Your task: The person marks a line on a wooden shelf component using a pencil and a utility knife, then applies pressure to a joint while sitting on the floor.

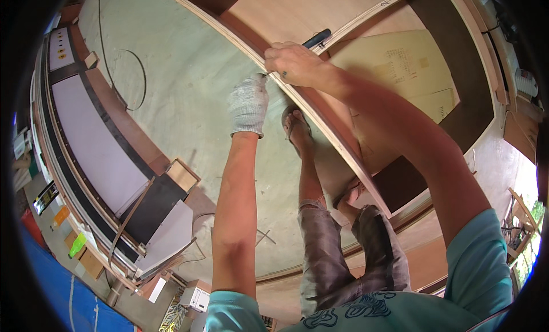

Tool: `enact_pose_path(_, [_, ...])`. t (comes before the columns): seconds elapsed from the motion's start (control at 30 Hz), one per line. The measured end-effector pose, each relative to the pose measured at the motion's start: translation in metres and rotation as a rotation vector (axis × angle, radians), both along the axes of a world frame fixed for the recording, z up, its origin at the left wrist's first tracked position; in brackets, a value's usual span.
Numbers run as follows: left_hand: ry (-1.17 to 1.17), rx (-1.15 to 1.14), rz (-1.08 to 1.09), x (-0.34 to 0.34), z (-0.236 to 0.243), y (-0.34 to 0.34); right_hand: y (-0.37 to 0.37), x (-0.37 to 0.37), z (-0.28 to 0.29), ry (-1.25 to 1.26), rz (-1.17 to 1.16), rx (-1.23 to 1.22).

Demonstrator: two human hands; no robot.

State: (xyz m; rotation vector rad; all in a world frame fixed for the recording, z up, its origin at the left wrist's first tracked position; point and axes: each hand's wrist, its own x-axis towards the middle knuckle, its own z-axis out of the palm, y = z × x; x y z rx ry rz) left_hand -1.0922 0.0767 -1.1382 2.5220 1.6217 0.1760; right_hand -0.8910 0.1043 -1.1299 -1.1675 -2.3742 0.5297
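My left hand (249, 106), in a grey-white knitted glove, is closed in a fist beside the long edge of a wooden cabinet frame (334, 139). A small dark tip shows at its fingers, but what it grips is hidden. My bare right hand (294, 63) is curled over the same edge, just right of the glove, with its fingers pressed on the wood. Right behind it, a tool with a dark handle (318, 38) lies on the frame's cross rail (366, 20). Inside the frame are reddish-brown walls and a pale panel.
A flat piece of cardboard (394, 69) lies inside the frame. To the left stands a long curved cabinet (94, 132) with white panels and black trim. A thin dark strip (143, 86) curls on the pale floor (189, 69). Blue sheeting (63, 280) covers the lower left.
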Motion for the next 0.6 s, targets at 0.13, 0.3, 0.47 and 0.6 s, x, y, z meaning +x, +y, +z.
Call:
enact_pose_path(0.13, [0.028, 0.005, 0.028, 0.006, -0.001, -0.027, -0.024, 0.003, 0.006, -0.074, 0.022, 0.009])
enact_pose_path(0.3, [0.013, -0.009, 0.000, 0.019, 0.002, -0.058, -0.058, 0.018, 0.006, -0.061, 0.042, -0.020])
enact_pose_path(0.47, [0.014, -0.033, -0.022, 0.028, 0.008, -0.094, -0.093, 0.027, 0.006, -0.020, 0.037, -0.009])
enact_pose_path(0.6, [-0.012, -0.034, -0.026, 0.040, 0.008, -0.126, -0.126, 0.042, 0.002, 0.031, 0.050, -0.084])
